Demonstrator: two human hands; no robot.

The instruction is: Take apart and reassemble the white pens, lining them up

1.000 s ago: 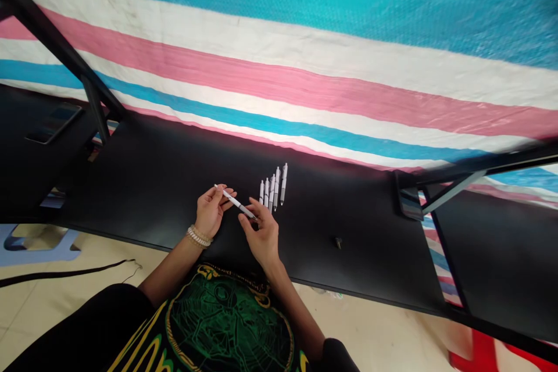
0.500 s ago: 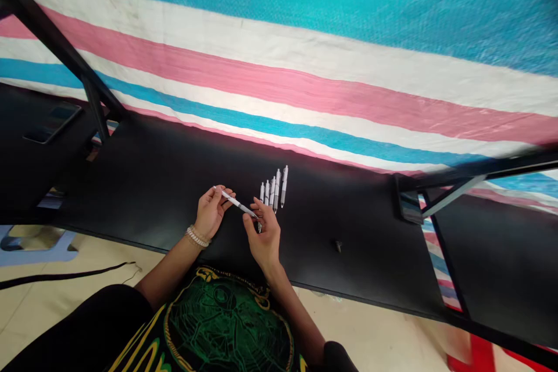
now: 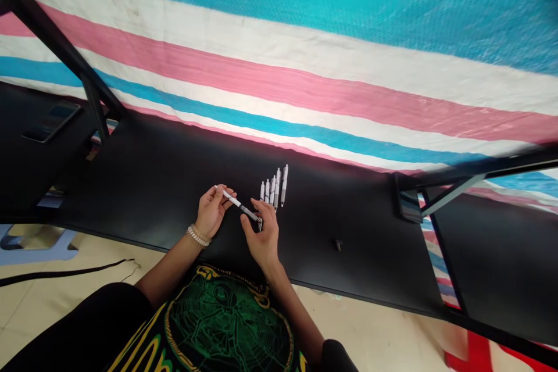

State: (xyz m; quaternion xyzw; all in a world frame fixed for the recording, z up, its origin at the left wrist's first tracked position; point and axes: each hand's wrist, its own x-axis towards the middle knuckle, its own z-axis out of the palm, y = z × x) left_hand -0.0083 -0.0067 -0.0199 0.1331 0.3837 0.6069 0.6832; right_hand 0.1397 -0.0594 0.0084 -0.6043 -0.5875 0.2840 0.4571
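Note:
A white retractable pen (image 3: 238,203) lies across both hands. Its upper left end sticks out of my left hand (image 3: 211,212), whose fingers curl around the barrel. My right hand (image 3: 261,241) pinches the pen's lower right end, where a small dark tip shows between the fingers. Just beyond that hand, several similar white pens (image 3: 274,189) lie side by side in a tight fan on the black tabletop (image 3: 174,186), tips toward me. My right fingers are close to them but apart.
A small dark knob (image 3: 338,244) sits on the tabletop to the right. A black metal frame (image 3: 56,40) and a striped tarpaulin (image 3: 279,70) rise behind the table. Below its front edge are a tiled floor, a black cable (image 3: 65,274) and a blue stool (image 3: 35,247).
My right hand has shifted slightly rightward along the pen, toward its lower end. My left hand and the row of pens stay nearly where they were.

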